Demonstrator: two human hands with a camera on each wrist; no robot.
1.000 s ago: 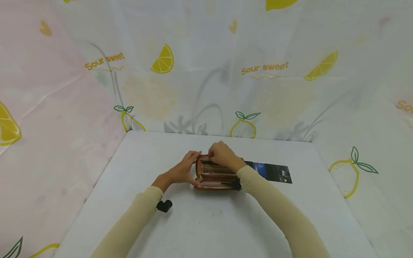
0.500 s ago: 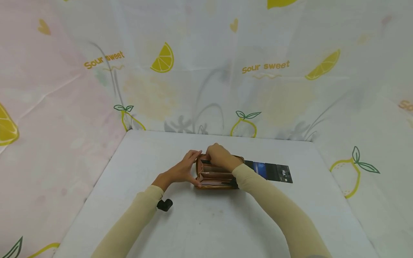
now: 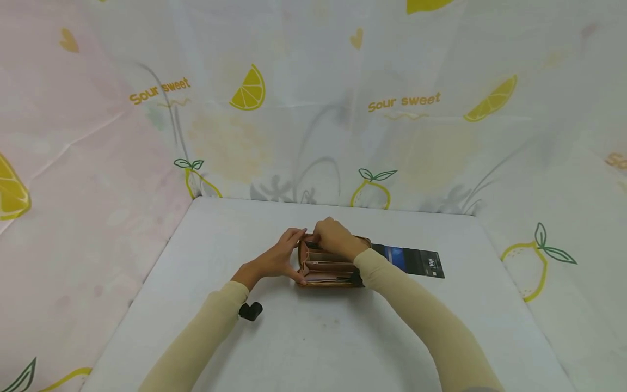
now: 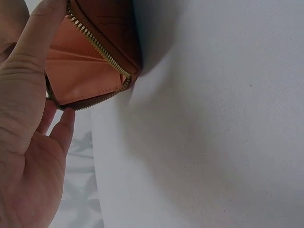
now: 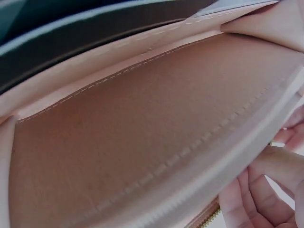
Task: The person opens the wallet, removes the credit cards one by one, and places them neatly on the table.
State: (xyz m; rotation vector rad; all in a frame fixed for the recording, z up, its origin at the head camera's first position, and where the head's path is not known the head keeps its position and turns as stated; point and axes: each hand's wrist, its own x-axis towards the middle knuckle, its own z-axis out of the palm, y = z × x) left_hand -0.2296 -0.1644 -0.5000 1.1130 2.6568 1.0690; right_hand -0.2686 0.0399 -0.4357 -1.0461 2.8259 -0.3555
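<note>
A brown zip-around wallet (image 3: 329, 267) lies unzipped, its tan compartments facing up in the head view. My left hand (image 3: 271, 261) holds its left end, thumb at the front edge and fingers at the back edge. The left wrist view shows fingertips (image 4: 69, 118) against the brass-toothed zip (image 4: 97, 45). My right hand (image 3: 335, 238) bends over the back edge, fingers curled down there. Up close in the right wrist view, its fingers (image 5: 280, 161) grip the wallet's far wall beside a tan divider. A dark edge (image 3: 311, 246) shows in the back slot.
A row of dark cards (image 3: 415, 262), one part blue and one marked "Vip", lies right of the wallet on the white table (image 3: 313, 343). A black device (image 3: 251, 311) sits at the left wrist. Lemon-printed cloth (image 3: 303, 136) stands behind.
My right hand has shifted slightly left along the back edge and lower, uncovering the wallet's back right corner. My left hand and the cards have stayed in place.
</note>
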